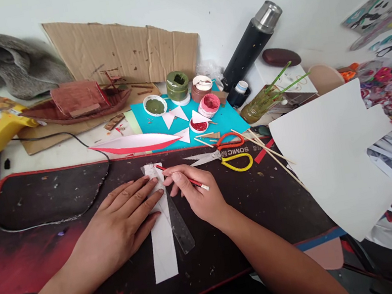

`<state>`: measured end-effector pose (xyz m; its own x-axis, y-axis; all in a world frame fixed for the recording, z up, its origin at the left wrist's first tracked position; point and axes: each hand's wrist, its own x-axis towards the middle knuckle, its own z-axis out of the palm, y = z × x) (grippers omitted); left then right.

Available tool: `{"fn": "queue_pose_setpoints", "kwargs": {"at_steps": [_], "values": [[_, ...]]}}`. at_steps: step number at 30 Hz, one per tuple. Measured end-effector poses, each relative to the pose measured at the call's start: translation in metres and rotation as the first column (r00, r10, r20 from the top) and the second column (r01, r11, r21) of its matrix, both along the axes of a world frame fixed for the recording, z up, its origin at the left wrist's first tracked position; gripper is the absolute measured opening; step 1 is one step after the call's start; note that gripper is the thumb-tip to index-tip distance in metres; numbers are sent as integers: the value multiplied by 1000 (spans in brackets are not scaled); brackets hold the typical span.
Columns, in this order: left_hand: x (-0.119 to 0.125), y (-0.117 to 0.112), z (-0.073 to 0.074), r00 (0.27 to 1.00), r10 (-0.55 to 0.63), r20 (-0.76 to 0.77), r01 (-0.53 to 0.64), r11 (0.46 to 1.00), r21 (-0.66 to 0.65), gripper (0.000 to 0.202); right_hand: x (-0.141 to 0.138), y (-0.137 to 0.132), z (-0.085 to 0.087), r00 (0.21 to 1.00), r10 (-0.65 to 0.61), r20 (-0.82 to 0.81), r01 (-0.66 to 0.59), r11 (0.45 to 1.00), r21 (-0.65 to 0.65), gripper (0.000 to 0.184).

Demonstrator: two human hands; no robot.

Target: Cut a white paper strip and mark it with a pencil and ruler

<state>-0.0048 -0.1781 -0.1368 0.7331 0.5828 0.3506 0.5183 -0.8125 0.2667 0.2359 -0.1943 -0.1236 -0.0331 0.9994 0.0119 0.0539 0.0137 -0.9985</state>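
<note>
A white paper strip (165, 257) lies lengthwise on the dark mat, with a clear ruler (182, 234) slanting across it. My left hand (125, 218) is laid flat with its fingers stretched over the strip and ruler. My right hand (201, 194) pinches a red pencil (195, 182) with a white end, its tip at the far end of the strip. Just beyond that hand lie scissors (220, 154) with one orange and one yellow handle. A red and white paper boat shape (135, 143) rests behind the strip.
Paint pots (177, 87) and paper triangles sit on a blue sheet (232, 120). Behind are a brown model boat (78, 104), a yellow glue gun (1, 130), cardboard (123, 49) and a black flask (248, 45). Thin sticks (272, 152) and white paper (337, 158) lie rightward.
</note>
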Motion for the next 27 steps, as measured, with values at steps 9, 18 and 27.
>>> {"fn": "queue_pose_setpoints", "kwargs": {"at_steps": [9, 18, 27], "values": [[1, 1, 3, 1000, 3, 15, -3, 1000, -3, 57, 5, -8, -2, 1000, -17, -7, 16, 1000, -26, 48], [1, 1, 1, 1000, 6, -2, -6, 1000, 16, 55, 10, -26, 1, 997, -34, -70, 29, 997, -65, 47], [0, 1, 0, 1000, 13, -14, -13, 1000, 7, 54, 15, -46, 1, 993, -62, -105, 48, 990, -132, 48]]}}
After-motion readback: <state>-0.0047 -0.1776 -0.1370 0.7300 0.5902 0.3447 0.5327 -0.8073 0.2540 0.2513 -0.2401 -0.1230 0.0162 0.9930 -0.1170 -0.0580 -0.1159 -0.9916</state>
